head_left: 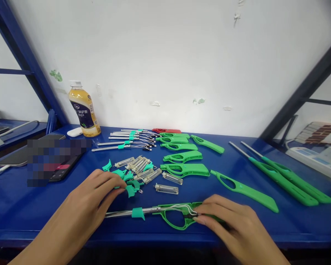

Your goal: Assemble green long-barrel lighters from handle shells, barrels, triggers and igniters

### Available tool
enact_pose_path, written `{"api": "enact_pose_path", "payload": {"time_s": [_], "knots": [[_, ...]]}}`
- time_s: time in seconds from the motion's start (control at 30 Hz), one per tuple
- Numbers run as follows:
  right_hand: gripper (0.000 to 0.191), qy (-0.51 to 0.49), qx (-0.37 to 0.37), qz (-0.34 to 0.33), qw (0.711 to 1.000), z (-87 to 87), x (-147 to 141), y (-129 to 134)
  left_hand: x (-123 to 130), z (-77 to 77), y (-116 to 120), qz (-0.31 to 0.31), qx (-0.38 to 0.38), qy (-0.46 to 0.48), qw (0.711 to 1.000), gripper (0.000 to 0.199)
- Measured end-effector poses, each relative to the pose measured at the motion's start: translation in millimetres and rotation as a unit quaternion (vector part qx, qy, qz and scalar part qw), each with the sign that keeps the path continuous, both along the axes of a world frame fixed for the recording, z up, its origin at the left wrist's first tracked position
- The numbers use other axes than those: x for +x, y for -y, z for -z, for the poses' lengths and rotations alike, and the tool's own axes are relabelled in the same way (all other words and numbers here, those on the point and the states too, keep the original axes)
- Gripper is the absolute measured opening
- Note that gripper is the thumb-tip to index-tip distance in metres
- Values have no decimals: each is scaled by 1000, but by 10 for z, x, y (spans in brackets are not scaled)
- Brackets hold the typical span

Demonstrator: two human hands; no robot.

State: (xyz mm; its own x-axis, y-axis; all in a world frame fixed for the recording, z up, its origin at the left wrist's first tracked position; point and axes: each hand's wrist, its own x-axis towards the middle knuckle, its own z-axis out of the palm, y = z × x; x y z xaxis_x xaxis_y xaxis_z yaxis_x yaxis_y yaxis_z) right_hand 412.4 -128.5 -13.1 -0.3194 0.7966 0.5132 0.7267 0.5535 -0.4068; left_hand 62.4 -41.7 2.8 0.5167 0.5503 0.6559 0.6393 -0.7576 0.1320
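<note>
My left hand point(99, 191) is closed, its thumb and fingers pinching a teal plastic trigger point(131, 191) at the edge of a small heap of such triggers point(118, 173). In front of me lies an open green lighter shell half point(172, 222). A metal lighter tube point(151, 210) with a teal collar point(138, 213) rests along its narrow end, and white wires point(182, 207) run from the tube into the shell. My right hand point(228, 221) is closed at the shell's handle, fingertips on the black igniter point(191, 215) inside it. That hand hides the handle's far end.
Clear fuel tanks point(167, 189) lie loose mid-table. Behind are several wired metal tubes point(113, 148), green shell halves point(186, 170) and a red shell point(167, 130). Two long-tubed green lighters point(284, 180) lie right. A drink bottle point(84, 110) and phones point(66, 165) stand or lie left.
</note>
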Motion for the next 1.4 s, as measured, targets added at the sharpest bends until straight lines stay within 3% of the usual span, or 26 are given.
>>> {"api": "enact_pose_path", "payload": {"time_s": [0.17, 0.43, 0.63, 0.93, 1.4], "knots": [[20, -22, 15, 0, 1000, -4, -32, 0, 285, -80, 268, 49, 24, -1, 999, 19], [18, -60, 24, 0, 998, -4, -96, -4, 799, 152, 381, 113, -12, -21, 993, 36], [12, -95, -5, -5, 995, -6, -93, 12, 809, 227, 364, 110, -22, -2, 994, 33], [7, -115, -16, -34, 993, -10, -74, 6, 916, 305, 389, 125, 22, 13, 992, 38], [16, -130, -44, -32, 990, 2, -68, 15, 960, 377, 393, 124, 6, 53, 991, 40]]}}
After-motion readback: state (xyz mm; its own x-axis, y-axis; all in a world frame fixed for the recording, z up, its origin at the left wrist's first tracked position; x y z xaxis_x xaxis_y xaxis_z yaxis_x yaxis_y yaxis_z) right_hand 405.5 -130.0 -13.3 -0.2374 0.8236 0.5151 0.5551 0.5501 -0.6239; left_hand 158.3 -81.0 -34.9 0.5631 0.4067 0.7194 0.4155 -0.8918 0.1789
